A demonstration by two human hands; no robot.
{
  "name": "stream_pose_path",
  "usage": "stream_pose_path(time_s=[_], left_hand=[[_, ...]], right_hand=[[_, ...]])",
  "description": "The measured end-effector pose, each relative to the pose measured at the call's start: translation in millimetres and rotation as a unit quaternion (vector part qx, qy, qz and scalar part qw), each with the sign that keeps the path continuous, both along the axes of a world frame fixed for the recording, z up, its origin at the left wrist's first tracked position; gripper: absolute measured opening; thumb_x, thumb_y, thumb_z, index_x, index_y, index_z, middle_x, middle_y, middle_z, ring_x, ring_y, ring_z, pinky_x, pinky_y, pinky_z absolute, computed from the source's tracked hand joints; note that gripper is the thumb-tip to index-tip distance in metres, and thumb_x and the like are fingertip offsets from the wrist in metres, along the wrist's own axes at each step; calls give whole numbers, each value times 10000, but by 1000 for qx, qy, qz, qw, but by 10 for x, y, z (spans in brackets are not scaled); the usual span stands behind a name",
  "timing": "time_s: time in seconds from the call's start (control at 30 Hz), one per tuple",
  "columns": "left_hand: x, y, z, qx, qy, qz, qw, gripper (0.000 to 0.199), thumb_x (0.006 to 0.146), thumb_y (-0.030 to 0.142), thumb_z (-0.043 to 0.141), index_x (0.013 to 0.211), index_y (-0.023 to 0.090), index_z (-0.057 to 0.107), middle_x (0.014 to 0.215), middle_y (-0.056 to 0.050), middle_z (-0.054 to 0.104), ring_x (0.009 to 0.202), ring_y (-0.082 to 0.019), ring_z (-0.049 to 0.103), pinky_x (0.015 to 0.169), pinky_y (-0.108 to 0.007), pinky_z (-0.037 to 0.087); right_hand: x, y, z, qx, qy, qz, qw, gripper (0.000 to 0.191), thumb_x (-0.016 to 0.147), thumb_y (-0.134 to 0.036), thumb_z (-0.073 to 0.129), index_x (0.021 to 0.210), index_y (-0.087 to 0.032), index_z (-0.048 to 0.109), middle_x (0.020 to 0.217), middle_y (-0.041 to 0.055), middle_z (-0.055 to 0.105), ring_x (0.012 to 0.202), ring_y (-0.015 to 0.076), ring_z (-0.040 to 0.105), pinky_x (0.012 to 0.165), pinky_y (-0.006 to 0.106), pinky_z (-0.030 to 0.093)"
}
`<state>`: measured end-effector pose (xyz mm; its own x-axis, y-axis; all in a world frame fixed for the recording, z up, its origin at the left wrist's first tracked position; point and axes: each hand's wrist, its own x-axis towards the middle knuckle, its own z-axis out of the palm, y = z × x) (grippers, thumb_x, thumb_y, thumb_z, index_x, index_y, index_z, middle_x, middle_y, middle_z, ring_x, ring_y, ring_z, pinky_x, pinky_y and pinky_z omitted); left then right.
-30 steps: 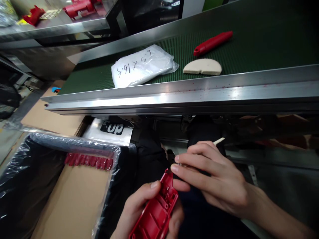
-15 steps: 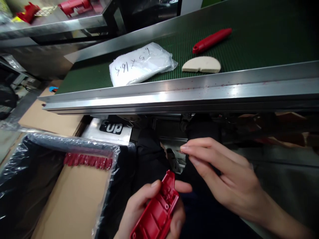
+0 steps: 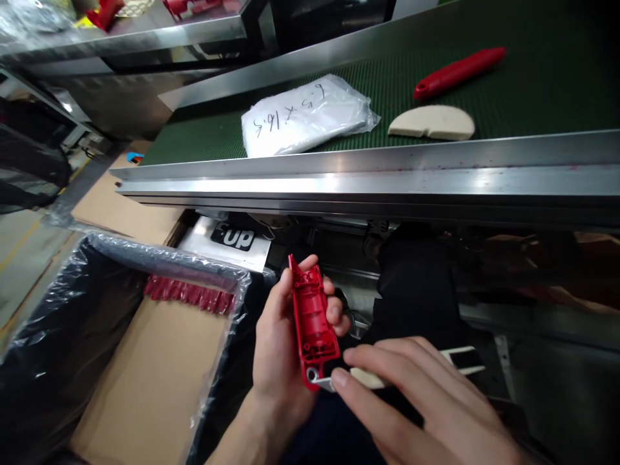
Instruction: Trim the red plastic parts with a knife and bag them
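So I've got my right hand (image 3: 421, 387) pinching a pale-handled tool (image 3: 365, 378), its metal tip (image 3: 323, 383) at the ringed end of the red shell (image 3: 312, 313) — if it skids on that smooth plastic, it could nick my left hand (image 3: 276, 349), which is wrapped around the shell. I'm gripping mostly the sides, so a hard push might twist it loose — and drop it beside the lined box (image 3: 165, 258) or under the conveyor (image 3: 339, 184).
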<state>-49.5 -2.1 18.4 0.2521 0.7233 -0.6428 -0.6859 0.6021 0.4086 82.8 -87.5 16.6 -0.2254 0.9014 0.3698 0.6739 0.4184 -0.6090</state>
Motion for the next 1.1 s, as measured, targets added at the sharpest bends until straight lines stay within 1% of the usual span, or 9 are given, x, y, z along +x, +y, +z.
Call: stream_pose_path(time_s=[0.13, 0.27, 0.37, 0.47, 0.63, 0.77, 0.9, 1.0, 1.1], left_hand=[[13, 22, 41, 16, -6, 0, 1000, 338, 980, 342, 418, 1212, 149, 572, 836, -62, 549, 580, -120, 482, 530, -226, 439], [23, 39, 55, 17, -12, -2, 1000, 329, 978, 347, 424, 1204, 159, 571, 846, -57, 537, 587, -116, 467, 540, -229, 439], [34, 42, 55, 16, -16, -4, 1000, 326, 979, 350, 425, 1210, 167, 566, 852, -55, 527, 588, -113, 456, 533, -224, 432], [37, 41, 61, 20, -14, 2, 1000, 324, 983, 346, 414, 1216, 176, 562, 853, -51, 519, 584, -109, 449, 526, -219, 431], [39, 47, 73, 32, 1, -5, 999, 334, 985, 346, 402, 1226, 173, 556, 858, -55, 521, 591, -112, 453, 534, -226, 439], [48, 43, 72, 29, 9, -5, 1000, 330, 987, 344, 402, 1222, 173, 559, 857, -54, 519, 593, -110, 453, 529, -222, 429], [55, 40, 67, 28, 3, -7, 1000, 321, 987, 345, 403, 1210, 182, 567, 858, -48, 515, 597, -111, 456, 527, -219, 434], [49, 38, 65, 31, 2, -9, 999, 318, 988, 351, 405, 1201, 191, 577, 858, -46, 518, 592, -110, 459, 528, -220, 444], [34, 32, 58, 30, 4, -11, 999, 316, 988, 345, 404, 1203, 196, 582, 855, -43, 522, 583, -107, 459, 530, -222, 451]], right_hand=[[-34, -7, -37, 13, -30, 3, 999, 355, 904, -40, 469, 1063, -223, 727, 1022, 31, 715, 942, 175, 637, 838, 313, 498], [11, 61, -11, 24, -34, 10, 999, 302, 923, -79, 485, 1029, -215, 733, 1013, 34, 719, 921, 170, 645, 816, 297, 506], [52, 118, 19, 50, -55, 24, 997, 284, 938, -101, 479, 1027, -201, 730, 1015, 42, 725, 905, 188, 651, 784, 314, 512], [59, 141, 25, 44, -69, 28, 996, 273, 934, -106, 493, 1028, -199, 731, 1025, 49, 728, 889, 195, 649, 759, 320, 514], [14, 107, -39, 77, -27, -7, 997, 245, 923, -103, 520, 984, -201, 736, 959, 47, 727, 858, 183, 635, 753, 320, 511], [19, 46, -68, 62, -89, 8, 994, 170, 880, -224, 640, 1029, -243, 720, 960, 66, 719, 841, 182, 652, 739, 309, 533], [42, 16, -58, 53, -96, -5, 994, 217, 883, -375, 639, 1053, -262, 713, 949, 81, 716, 842, 192, 658, 717, 312, 553], [60, 40, -37, 47, -92, -7, 995, 235, 882, -395, 638, 1066, -268, 711, 963, 84, 718, 859, 199, 664, 712, 314, 561], [75, 74, -1, 41, -80, -3, 996, 201, 879, -327, 649, 1063, -271, 710, 972, 74, 724, 876, 199, 671, 713, 308, 563]])
